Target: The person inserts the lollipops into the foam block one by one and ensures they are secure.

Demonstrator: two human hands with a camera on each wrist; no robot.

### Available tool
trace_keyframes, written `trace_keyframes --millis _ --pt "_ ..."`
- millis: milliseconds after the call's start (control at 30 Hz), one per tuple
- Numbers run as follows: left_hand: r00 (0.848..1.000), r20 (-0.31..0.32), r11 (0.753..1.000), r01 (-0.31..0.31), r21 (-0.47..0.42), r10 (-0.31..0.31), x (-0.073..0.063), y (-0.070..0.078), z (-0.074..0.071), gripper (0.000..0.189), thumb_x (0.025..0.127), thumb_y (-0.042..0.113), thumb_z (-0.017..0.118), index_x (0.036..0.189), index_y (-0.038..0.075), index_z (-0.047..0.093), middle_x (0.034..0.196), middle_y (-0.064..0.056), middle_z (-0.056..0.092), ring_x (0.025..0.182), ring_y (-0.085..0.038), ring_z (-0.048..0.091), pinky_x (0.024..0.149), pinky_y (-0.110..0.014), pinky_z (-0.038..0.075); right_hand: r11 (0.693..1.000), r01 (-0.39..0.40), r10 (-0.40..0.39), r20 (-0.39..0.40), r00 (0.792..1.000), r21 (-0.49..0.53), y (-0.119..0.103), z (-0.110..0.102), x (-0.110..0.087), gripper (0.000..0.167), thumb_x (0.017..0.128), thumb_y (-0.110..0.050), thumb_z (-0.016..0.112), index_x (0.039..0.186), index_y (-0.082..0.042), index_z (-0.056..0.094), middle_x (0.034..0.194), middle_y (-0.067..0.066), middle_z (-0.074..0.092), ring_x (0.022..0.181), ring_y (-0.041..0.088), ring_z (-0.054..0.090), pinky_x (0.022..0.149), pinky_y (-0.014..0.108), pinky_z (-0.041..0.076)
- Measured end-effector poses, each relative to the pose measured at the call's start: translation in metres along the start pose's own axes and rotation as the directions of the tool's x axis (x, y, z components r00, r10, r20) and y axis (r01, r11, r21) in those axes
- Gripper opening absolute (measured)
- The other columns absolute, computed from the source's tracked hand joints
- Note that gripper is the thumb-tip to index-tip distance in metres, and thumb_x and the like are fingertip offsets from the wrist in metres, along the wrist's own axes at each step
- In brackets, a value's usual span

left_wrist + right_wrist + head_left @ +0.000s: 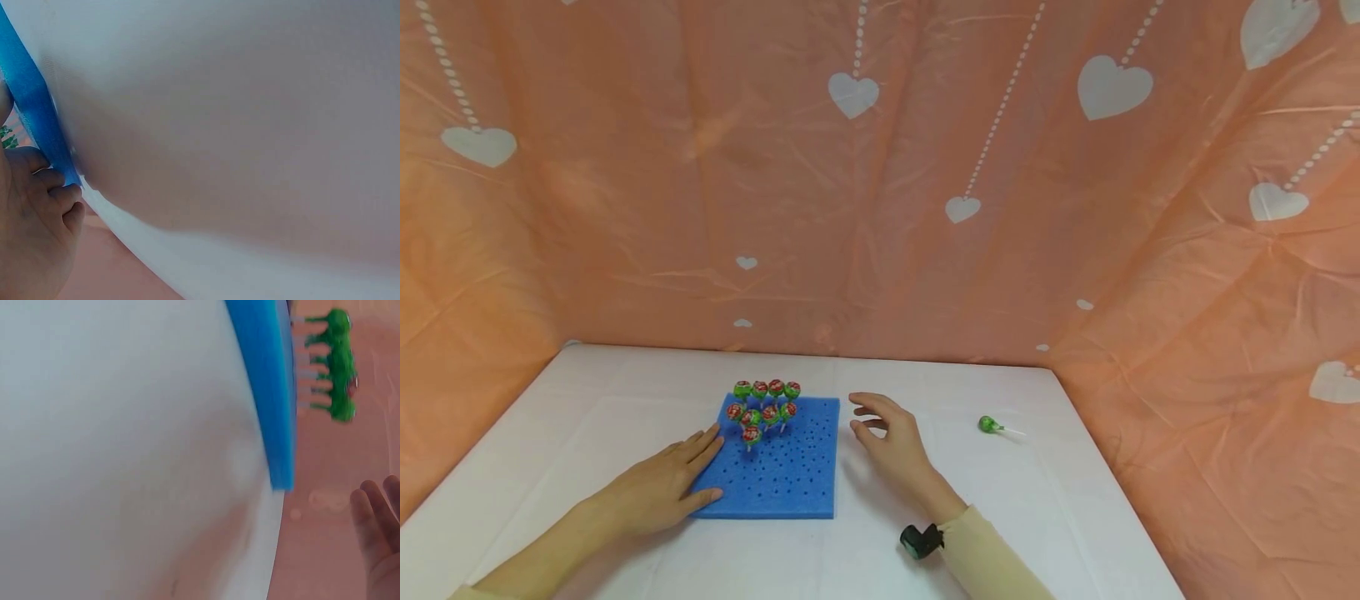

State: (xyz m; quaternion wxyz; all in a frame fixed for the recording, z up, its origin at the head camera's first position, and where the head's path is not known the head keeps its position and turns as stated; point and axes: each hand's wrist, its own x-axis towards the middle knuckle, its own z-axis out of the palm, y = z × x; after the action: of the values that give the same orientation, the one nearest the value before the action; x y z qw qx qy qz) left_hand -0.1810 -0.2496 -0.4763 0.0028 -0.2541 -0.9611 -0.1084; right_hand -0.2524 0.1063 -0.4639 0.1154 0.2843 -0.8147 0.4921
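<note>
A blue foam board dotted with holes lies on the table, and several green-and-red wrapped lollipops stand upright in its far left part. My left hand rests along the board's left edge, fingers extended and thumb on the near left corner. In the left wrist view its fingers lie against the side of the blue board. My right hand hovers to the right of the board, fingers slightly bent with nothing between them. One loose lollipop lies farther right on the table, its white stick pointing right.
A white cloth covers the table. Orange sheeting with white hearts rises behind the table and along both sides. A small black device sits at my right wrist, by the sleeve.
</note>
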Motion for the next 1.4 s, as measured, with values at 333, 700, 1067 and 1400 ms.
trace_keyframes --millis 333,700,1067,1400 --pt "1.000 0.002 1.000 -0.004 0.000 0.004 0.000 0.000 0.000 0.079 0.103 0.054 0.058 0.148 -0.011 0.049 0.159 -0.033 0.038 0.142 -0.054 0.043 0.113 -0.064 0.040 0.999 -0.034 0.030 -0.135 0.990 -0.033 0.031 -0.042 -0.011 0.040 0.092 0.006 0.073 0.131 -0.004 0.070 0.128 0.014 0.070 0.107 0.032 0.073 0.089 0.033 0.062" --pt "1.000 0.007 1.000 -0.004 -0.005 0.004 0.000 0.000 0.000 0.078 0.103 0.052 0.059 0.148 -0.011 0.049 0.159 -0.034 0.037 0.141 -0.054 0.042 0.113 -0.064 0.040 0.986 -0.155 0.138 -0.235 0.962 -0.054 0.059 -0.091 -0.024 0.038 0.091 0.009 0.072 0.128 -0.001 0.070 0.126 0.019 0.070 0.107 0.035 0.072 0.090 0.034 0.062" --pt "1.000 0.000 1.000 0.001 -0.008 -0.001 0.000 0.001 -0.001 0.080 0.104 0.055 0.055 0.149 -0.011 0.048 0.160 -0.032 0.037 0.143 -0.053 0.042 0.114 -0.063 0.039 0.939 -0.207 0.142 -0.239 0.961 -0.274 0.077 -0.140 -0.031 0.038 0.087 0.012 0.074 0.124 0.006 0.070 0.121 0.022 0.069 0.097 0.037 0.074 0.083 0.036 0.064" --pt "1.000 0.002 1.000 0.002 0.002 -0.002 -0.001 0.001 -0.001 0.080 0.103 0.055 0.056 0.149 -0.011 0.048 0.160 -0.032 0.037 0.143 -0.052 0.042 0.114 -0.062 0.039 0.856 -0.225 0.199 -0.106 0.974 -0.466 0.082 -0.174 -0.024 0.036 0.086 0.005 0.078 0.122 0.005 0.071 0.117 0.021 0.068 0.091 0.031 0.070 0.078 0.042 0.063"
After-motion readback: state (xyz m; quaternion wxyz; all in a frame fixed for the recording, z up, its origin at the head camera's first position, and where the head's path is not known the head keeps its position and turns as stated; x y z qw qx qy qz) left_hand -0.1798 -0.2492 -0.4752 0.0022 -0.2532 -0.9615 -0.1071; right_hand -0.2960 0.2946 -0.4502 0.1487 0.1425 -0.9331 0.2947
